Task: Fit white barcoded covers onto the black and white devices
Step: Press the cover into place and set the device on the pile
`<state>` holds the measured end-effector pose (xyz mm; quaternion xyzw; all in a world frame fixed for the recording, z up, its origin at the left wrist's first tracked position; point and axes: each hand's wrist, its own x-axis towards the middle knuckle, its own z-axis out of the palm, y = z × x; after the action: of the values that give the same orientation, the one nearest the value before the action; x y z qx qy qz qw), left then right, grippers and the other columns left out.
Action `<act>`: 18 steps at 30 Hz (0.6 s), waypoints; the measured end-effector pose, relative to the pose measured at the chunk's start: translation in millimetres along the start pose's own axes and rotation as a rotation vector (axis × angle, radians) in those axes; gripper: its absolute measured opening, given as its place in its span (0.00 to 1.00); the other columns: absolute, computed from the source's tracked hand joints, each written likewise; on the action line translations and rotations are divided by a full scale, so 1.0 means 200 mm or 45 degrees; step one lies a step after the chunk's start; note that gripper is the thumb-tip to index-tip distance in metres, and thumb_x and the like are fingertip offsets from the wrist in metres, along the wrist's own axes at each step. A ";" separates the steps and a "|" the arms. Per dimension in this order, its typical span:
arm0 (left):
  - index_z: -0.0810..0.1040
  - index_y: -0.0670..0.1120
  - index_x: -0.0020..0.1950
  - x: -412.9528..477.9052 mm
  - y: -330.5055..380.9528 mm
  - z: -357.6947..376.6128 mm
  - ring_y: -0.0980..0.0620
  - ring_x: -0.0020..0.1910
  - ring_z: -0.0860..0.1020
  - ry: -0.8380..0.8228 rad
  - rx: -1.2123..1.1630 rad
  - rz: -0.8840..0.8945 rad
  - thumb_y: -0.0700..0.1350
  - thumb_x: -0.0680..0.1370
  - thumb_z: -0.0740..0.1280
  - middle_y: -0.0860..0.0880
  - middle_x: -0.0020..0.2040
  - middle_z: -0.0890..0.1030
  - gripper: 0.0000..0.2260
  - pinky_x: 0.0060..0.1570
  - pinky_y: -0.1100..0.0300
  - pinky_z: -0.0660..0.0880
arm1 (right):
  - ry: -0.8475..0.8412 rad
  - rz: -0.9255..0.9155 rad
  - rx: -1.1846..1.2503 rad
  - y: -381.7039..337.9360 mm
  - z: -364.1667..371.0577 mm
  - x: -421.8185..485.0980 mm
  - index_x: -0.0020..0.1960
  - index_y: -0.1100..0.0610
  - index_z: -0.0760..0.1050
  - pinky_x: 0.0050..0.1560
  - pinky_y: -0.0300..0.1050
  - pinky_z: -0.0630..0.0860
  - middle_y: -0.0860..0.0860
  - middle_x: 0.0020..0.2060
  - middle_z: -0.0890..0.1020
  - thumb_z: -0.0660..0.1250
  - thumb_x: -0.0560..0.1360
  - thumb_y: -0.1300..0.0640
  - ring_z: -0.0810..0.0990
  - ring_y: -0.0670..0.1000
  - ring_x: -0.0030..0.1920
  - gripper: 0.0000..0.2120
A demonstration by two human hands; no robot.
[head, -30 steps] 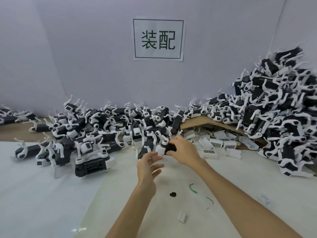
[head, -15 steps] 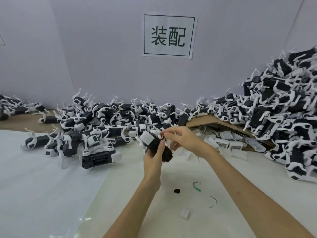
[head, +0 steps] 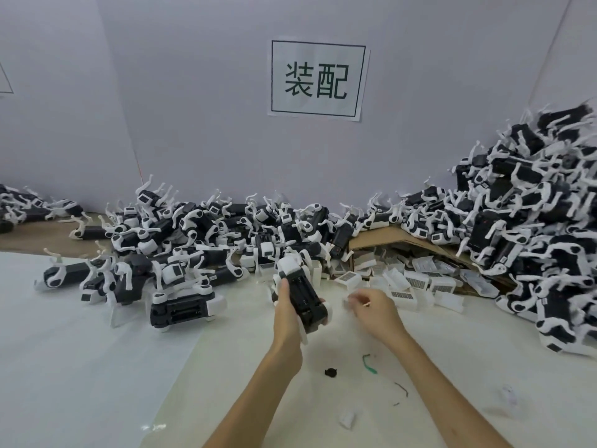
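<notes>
While a low drift of devices [head: 181, 240] is lying along the wall at left, a worker's left hand [head: 286, 315] is gripping one device [head: 302, 294] by its black body. Thumb and fingers are wrapping round its sides and holding it above the table [head: 97, 367], ribbed black face turned up. Just to its right, the right hand [head: 371, 307] is hovering low over the table with fingers loosely curled; blur is making it impossible to tell whether they are pinching anything. Beyond it, covers [head: 416, 282] are spilling from under a cardboard sheet [head: 403, 240], with barcodes showing on several, near the fingertips but apart from them. At far right a taller heap [head: 533, 237] of devices is climbing the wall. By its look, the device is hard plastic and light enough for one hand. Its thin white arms are looking liable to snag or snap if pulled, so the body is the safer hold. Each cover is looking small, stiff and light, best pinched by its long edges and pressed home squarely.
</notes>
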<state>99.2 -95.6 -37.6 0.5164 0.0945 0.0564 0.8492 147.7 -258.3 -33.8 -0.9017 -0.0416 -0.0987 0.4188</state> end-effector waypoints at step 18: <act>0.80 0.49 0.58 -0.02 -0.01 0.03 0.45 0.44 0.85 -0.049 0.151 0.046 0.67 0.82 0.49 0.47 0.45 0.88 0.29 0.52 0.46 0.79 | -0.219 0.324 1.607 -0.06 -0.06 -0.18 0.51 0.56 0.77 0.39 0.44 0.71 0.51 0.35 0.79 0.72 0.68 0.52 0.75 0.49 0.33 0.13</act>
<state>96.4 -102.8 -37.2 0.5684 0.0722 0.0560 0.8177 108.0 -260.4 -24.8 -0.4848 -0.0179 0.0677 0.8718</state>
